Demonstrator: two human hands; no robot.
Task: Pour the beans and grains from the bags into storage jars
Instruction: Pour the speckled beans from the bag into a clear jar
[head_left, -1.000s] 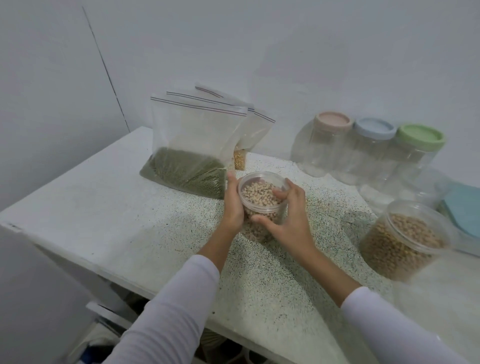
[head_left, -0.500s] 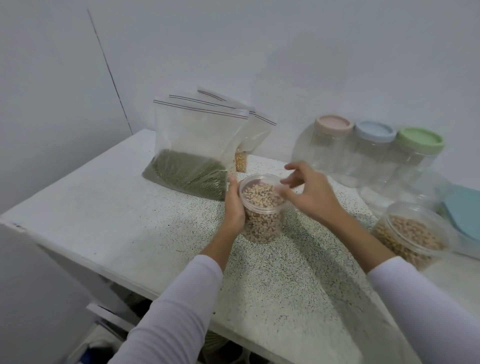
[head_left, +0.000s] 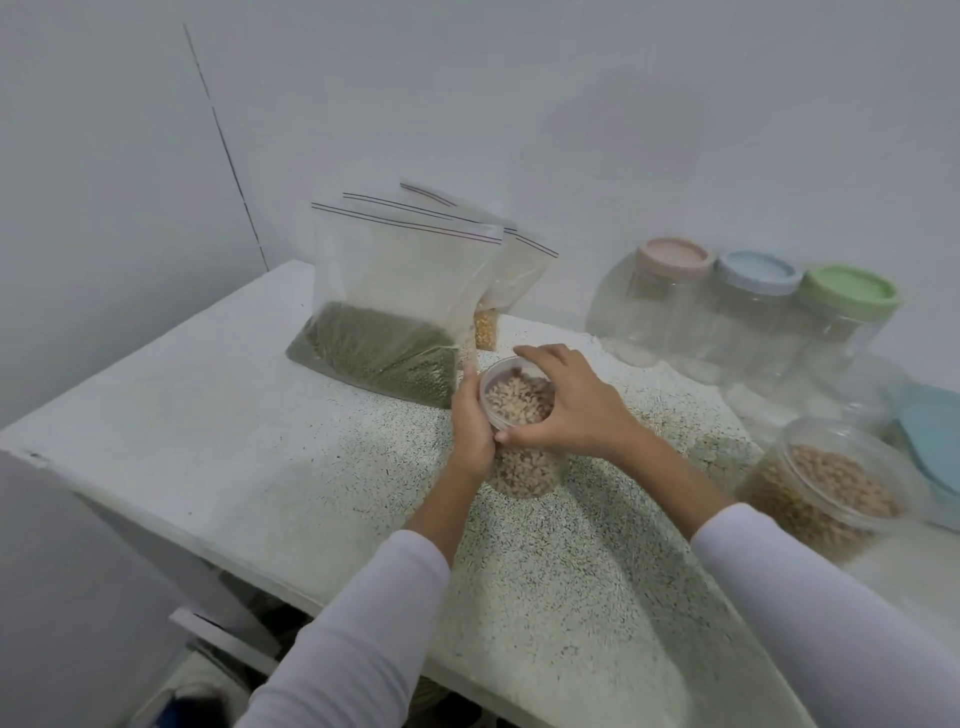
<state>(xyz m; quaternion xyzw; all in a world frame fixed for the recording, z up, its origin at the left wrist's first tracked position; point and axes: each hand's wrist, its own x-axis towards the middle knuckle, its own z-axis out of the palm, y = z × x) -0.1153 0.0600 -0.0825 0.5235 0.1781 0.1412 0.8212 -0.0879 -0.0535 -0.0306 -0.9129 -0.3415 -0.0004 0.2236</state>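
Left hand (head_left: 470, 426) is gripping the bean-filled jar (head_left: 522, 452) mid-table (head_left: 208, 415), right hand (head_left: 566, 410) is cupping its rim; it's probably heavy and slick, so grasping the sides looks safest

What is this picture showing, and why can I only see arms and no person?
The camera sits on the person's head and looks down, so you see only their arms in white sleeves. There is no robot here.

Both hands hold one small clear jar of pale beans standing on the speckled white table. The left hand wraps round its side, and the right hand curls over its open rim.

Behind it a zip bag of green beans leans upright, with more bags behind, one showing yellow kernels. On the right stand three empty jars with pink, blue and green lids, and nearer, an open jar of tan beans.
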